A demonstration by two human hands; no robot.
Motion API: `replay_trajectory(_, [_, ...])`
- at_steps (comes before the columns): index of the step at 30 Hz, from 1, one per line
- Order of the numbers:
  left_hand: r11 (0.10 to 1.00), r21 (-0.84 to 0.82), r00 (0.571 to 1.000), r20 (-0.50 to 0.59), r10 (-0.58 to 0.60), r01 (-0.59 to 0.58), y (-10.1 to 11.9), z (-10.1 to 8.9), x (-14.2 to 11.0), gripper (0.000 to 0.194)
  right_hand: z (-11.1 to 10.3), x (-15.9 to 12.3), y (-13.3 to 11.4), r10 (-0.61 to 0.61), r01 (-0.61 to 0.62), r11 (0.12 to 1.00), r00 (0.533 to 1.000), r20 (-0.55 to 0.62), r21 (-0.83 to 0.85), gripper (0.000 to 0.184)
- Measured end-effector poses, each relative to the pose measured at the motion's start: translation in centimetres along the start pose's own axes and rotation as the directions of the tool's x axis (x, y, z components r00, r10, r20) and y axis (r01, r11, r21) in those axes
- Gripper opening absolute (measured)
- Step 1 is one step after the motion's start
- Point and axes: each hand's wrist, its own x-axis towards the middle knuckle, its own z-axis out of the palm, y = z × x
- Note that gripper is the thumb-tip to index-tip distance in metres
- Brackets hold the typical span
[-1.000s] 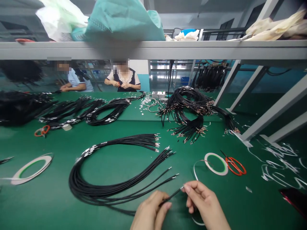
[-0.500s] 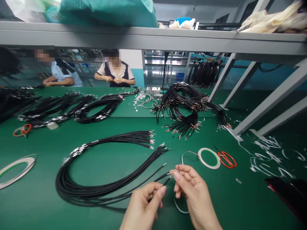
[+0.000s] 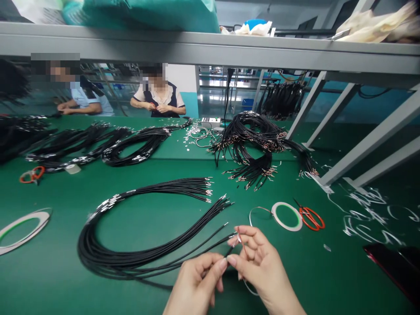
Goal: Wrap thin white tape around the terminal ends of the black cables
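Note:
My left hand [image 3: 200, 280] is closed around a black cable [image 3: 228, 253] near its end, thumb pressed on top. The thumb of my right hand [image 3: 259, 262] meets my left thumb at that cable. A narrow strip of tape [image 3: 242, 243], reddish and white, runs through the right fingers beside the cable end; the exact pinch is partly hidden. On the left lies a looped bundle of black cables [image 3: 138, 258] with bare metallic tips. Just beyond my right hand, a white and green tape roll [image 3: 286, 204] lies flat with a thin strip coming off it.
Orange-handled scissors [image 3: 311, 218] lie beside the roll; another orange-handled pair [image 3: 32, 175] is far left. More cable bundles [image 3: 249, 131] lie at the back. White strip scraps [image 3: 370, 214] and a dark phone-like object [image 3: 390, 267] are right. Two people sit across the green table [image 3: 131, 297].
My right thumb has come down and left to meet my left thumb. The reddish strip now shows between the right fingers. My left hand has barely moved.

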Motion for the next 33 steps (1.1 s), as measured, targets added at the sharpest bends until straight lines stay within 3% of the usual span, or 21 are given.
replay_trajectory(10, [0.997,-0.070,0.999,0.033,-0.026,0.028,0.3,-0.2,-0.4,0.043,0.6,-0.3,-1.6,0.037,-0.034,0.993,0.999,-0.026,0.110,0.042])
replay_trajectory(15, [1.000,-0.008,1.000,-0.019,-0.007,0.006,0.5,0.0,-0.6,0.043,0.8,-0.2,-1.3,0.010,-0.007,0.997,0.999,-0.036,0.082,0.041])
replay_trajectory(18, [0.997,0.015,0.991,-0.109,0.081,-0.080,1.0,0.4,-0.8,0.034,0.6,-0.1,-0.6,-0.025,0.025,1.000,1.000,-0.014,0.013,0.042])
replay_trajectory(22, [0.961,0.079,0.944,-0.180,0.276,-0.266,1.5,0.9,-0.7,0.024,0.5,-0.1,0.0,-0.023,0.023,1.000,1.000,0.013,-0.004,0.044])
replay_trajectory(26, [0.942,0.051,0.920,-0.203,0.335,-0.332,1.6,1.2,-0.4,0.022,0.5,-0.6,-0.6,-0.060,0.062,0.998,0.993,-0.103,0.019,0.042])
replay_trajectory(29, [0.938,0.045,0.907,-0.243,0.343,-0.343,1.7,1.4,-0.2,0.019,0.3,-1.2,-1.1,-0.122,0.112,0.992,0.965,-0.232,-0.054,0.034])
replay_trajectory(33, [0.924,0.065,0.887,-0.261,0.380,-0.377,1.7,1.6,0.1,0.017,-0.2,-1.8,-0.8,-0.091,0.055,0.989,0.960,-0.267,-0.140,0.033])
